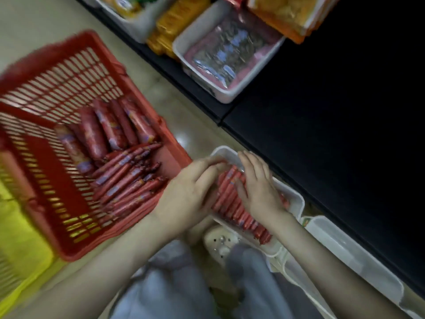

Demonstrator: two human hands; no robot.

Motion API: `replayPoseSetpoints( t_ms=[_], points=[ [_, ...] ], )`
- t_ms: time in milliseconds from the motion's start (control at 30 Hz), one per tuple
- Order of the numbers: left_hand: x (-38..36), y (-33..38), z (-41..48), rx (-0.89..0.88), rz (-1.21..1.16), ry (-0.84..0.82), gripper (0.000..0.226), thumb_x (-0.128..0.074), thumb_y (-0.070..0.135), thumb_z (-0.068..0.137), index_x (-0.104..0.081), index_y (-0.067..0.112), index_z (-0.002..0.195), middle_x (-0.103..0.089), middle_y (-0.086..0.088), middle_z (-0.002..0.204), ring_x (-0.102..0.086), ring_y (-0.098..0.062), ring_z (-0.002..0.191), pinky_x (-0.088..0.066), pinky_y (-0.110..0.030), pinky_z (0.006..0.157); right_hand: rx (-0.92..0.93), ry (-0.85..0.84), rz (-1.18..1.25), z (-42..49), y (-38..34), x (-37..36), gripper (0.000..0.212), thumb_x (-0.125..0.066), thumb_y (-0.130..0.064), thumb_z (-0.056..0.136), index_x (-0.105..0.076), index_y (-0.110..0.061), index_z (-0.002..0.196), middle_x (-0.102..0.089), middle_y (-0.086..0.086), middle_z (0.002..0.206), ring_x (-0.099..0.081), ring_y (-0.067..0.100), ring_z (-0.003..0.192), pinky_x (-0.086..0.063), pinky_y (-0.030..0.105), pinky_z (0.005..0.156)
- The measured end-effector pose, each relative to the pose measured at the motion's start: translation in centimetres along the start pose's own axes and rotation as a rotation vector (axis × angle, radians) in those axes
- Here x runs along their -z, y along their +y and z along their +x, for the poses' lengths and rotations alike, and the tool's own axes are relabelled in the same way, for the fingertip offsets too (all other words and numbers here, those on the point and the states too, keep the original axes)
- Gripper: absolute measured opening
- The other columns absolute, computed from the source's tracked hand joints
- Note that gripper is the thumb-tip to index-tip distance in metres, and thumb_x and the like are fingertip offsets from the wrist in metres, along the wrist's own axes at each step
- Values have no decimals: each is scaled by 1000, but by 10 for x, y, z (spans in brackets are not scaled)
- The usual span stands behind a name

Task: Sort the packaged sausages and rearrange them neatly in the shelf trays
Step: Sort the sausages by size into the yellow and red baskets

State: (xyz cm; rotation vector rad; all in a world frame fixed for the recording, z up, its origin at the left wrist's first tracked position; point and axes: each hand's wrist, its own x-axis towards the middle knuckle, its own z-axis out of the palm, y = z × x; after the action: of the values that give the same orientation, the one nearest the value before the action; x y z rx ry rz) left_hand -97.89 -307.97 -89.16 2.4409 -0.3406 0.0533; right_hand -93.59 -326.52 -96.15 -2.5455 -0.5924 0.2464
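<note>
Beige tile floor (41, 26), red basket (69, 72), both hands' fingers (250, 166) flat on tray (296, 201) sausages (230, 199)

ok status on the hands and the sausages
Left hand and right hand both flat on thin sausages in white tray. More sausages in red basket. Nothing blocking.

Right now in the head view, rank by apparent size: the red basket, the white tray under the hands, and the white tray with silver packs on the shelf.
1. Red basket, clearly largest.
2 and 3. White tray under the hands and white tray with silver packs look alike; the hands cover the first, so I will not rank them.
</note>
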Motion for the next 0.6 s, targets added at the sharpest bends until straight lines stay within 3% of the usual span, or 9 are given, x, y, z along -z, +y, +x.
replayPoseSetpoints(
  t_ms=[100, 233, 333, 400, 467, 600],
  points=[
    [54, -15, -30, 82, 59, 288, 27, -48, 3, 90, -63, -4, 110, -61, -17, 114, -55, -23, 110, -40, -24, 100, 220, 24, 78, 38, -71, -1, 48, -43, -21, 93, -46, 2, 135, -49, 18, 136, -40, 30, 128, -31, 42, 110],
    [96, -73, -89, 326, 147, 542, 27, -49, -2, 87, -62, -3, 111, -59, -15, 107, -53, -23, 106, -37, -20, 99, 491, -25, 73, 79, -177, -37, 49, -45, -22, 90, -49, -1, 134, -53, 15, 133, -44, 28, 125, -33, 41, 108],
    [117, -134, -144, 570, 181, 721, 32, -43, 1, 86, -59, -1, 114, -56, -15, 105, -50, -25, 104, -34, -18, 99, 623, -95, 6, 96, -251, -86, 54, -45, -28, 88, -47, -4, 136, -52, 14, 136, -42, 26, 128, -29, 42, 109],
    [126, -183, -186, 741, 225, 795, 36, -41, -4, 83, -56, -2, 115, -56, -16, 105, -50, -28, 102, -37, -26, 96, 683, -129, -16, 102, -295, -120, 58, -43, -32, 88, -43, -8, 140, -49, 12, 140, -38, 24, 132, -23, 43, 112],
    [124, -241, -228, 914, 303, 715, 47, -41, -7, 76, -53, -3, 122, -55, -22, 110, -49, -34, 104, -38, -36, 94, 746, -153, -68, 105, -332, -151, 62, -41, -35, 87, -38, -11, 144, -45, 10, 144, -35, 23, 136, -20, 44, 113],
    [101, -340, -284, 1167, 498, 118, 76, -62, 1, 75, -33, 5, 146, -37, -27, 143, -48, -43, 121, -42, -47, 98, 820, -234, -262, 115, -374, -211, 68, -36, -41, 84, -33, -15, 147, -40, 8, 149, -34, 23, 140, -11, 49, 114]
  ],
)
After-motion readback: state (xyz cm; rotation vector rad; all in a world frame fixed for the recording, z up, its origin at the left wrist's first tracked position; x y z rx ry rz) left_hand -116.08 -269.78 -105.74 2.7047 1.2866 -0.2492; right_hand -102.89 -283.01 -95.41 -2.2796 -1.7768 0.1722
